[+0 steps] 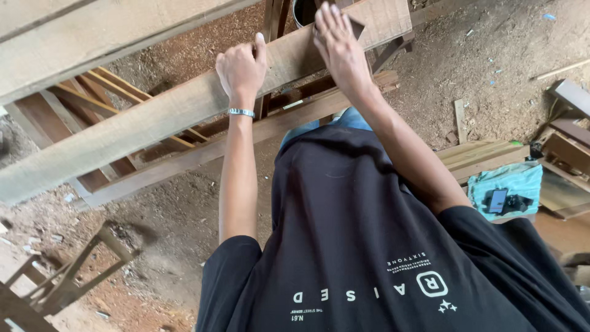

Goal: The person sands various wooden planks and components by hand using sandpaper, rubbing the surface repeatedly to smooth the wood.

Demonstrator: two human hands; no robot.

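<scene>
- We look down on a long, pale, rough-sawn wooden plank (184,104) running diagonally across a wooden frame (203,150), above a floor (491,55) covered in sawdust.
- Our left hand (241,69) is curled over the plank's near edge, fingers pressed together, thumb up.
- Our right hand (339,46) lies flat, fingers together, pressing a small dark block (355,26) onto the plank.
- At right, a dark phone (497,200) rests on a teal cloth (522,181).

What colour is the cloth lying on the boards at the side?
The cloth is light teal-green, seen in the head view.
</scene>
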